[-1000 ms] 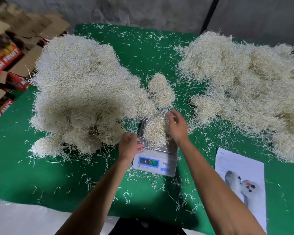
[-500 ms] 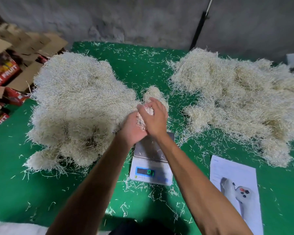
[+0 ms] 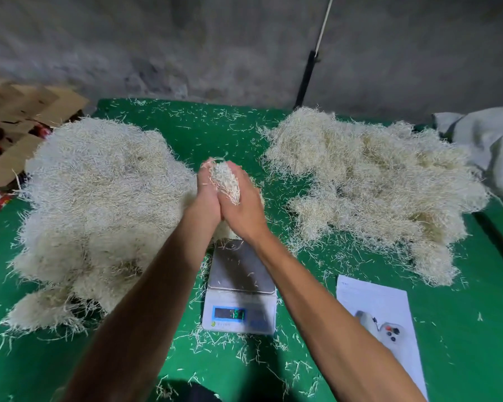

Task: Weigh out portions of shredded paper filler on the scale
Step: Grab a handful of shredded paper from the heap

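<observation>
A white digital scale (image 3: 240, 311) with a steel pan stands on the green table (image 3: 462, 329); only a few stray strands lie on the pan, and its display is lit. Above and beyond the scale, my left hand (image 3: 205, 192) and my right hand (image 3: 243, 204) are pressed together, cupping a small bundle of pale shredded paper filler (image 3: 224, 181) between them. A large heap of filler (image 3: 99, 210) lies to the left. A second, looser heap (image 3: 372, 184) lies to the right.
A printed sheet of paper (image 3: 381, 323) lies right of the scale. Flattened cardboard boxes (image 3: 21, 123) are stacked at the far left. A grey sack (image 3: 488, 146) sits at the far right. A concrete wall with a dark pole (image 3: 307, 79) stands behind the table. Loose strands are scattered everywhere.
Both hands lifted the portion of filler off the scale pan and raised it above the table, pressing it between the palms. The pan now holds only stray strands.
</observation>
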Tool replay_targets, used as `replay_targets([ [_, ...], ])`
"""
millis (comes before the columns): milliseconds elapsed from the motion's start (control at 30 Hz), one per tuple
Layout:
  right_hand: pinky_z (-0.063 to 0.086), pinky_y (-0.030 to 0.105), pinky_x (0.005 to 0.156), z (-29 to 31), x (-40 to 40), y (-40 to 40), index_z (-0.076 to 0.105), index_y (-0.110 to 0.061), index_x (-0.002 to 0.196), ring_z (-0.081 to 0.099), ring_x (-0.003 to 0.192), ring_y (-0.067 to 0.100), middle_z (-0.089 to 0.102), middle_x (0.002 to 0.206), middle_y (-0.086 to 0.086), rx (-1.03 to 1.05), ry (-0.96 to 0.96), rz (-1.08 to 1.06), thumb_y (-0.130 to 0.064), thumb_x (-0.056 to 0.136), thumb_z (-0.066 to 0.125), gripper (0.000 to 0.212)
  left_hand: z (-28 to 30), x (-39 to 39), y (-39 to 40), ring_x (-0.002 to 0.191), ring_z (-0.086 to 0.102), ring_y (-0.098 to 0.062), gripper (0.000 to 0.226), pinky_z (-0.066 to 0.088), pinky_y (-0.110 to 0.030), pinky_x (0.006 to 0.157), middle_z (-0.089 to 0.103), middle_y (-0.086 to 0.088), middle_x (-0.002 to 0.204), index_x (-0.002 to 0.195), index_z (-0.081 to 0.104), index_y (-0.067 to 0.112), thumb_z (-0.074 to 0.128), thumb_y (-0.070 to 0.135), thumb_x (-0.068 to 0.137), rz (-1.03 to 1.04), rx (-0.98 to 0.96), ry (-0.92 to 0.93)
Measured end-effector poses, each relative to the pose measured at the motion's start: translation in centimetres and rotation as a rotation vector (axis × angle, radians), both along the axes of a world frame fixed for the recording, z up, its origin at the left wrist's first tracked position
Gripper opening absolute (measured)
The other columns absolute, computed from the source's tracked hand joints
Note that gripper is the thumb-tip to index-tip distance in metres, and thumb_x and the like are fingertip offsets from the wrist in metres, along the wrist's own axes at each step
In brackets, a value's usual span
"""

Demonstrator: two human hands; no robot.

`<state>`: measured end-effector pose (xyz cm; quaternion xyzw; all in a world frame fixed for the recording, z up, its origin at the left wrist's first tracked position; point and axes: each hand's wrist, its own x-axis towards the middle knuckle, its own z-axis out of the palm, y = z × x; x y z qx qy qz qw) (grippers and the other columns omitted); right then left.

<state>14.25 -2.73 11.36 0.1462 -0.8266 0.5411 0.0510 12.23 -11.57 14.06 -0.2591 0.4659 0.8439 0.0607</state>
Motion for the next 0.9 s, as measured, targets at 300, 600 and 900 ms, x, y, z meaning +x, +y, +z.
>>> replay_targets([
  [300,0.022,0.051,0.127,1.1,-1.7,3.4,0.043,-0.015,0.155,0.032,0.152,0.019,0.037,0.164,0.006,-0.008,0.083,-0.059,-0.041,0.105,0.029,0.059,2.9,-2.2,0.2,0.113,0.066,-0.034,0.051,0.052,-0.051,0.099,0.069,-0.018,0.117,0.139,0.055,0.007,0.054,0.037,0.097,-0.177,0.242,0.042],
  [600,0.033,0.053,0.121,1.5,-2.6,3.6,0.06,-0.02,0.143,0.041,0.145,0.014,0.046,0.158,0.0,0.013,0.144,-0.068,-0.029,0.108,0.052,0.038,2.1,-1.2,1.6,0.101,0.072,-0.032,0.055,0.055,-0.048,0.092,0.071,-0.018,0.112,0.118,0.067,0.004,0.05,0.052,0.099,-0.247,0.147,0.072],
  [900,0.036,0.051,0.119,-2.3,-3.6,0.4,0.031,-0.035,0.158,0.039,0.147,0.012,0.039,0.162,-0.003,0.031,0.144,-0.034,-0.053,0.107,0.038,0.055,-0.1,-1.0,-1.7,0.105,0.068,-0.02,0.056,0.045,-0.043,0.109,0.069,-0.007,0.108,0.124,0.062,0.015,0.047,0.061,0.097,-0.302,0.056,0.028],
])
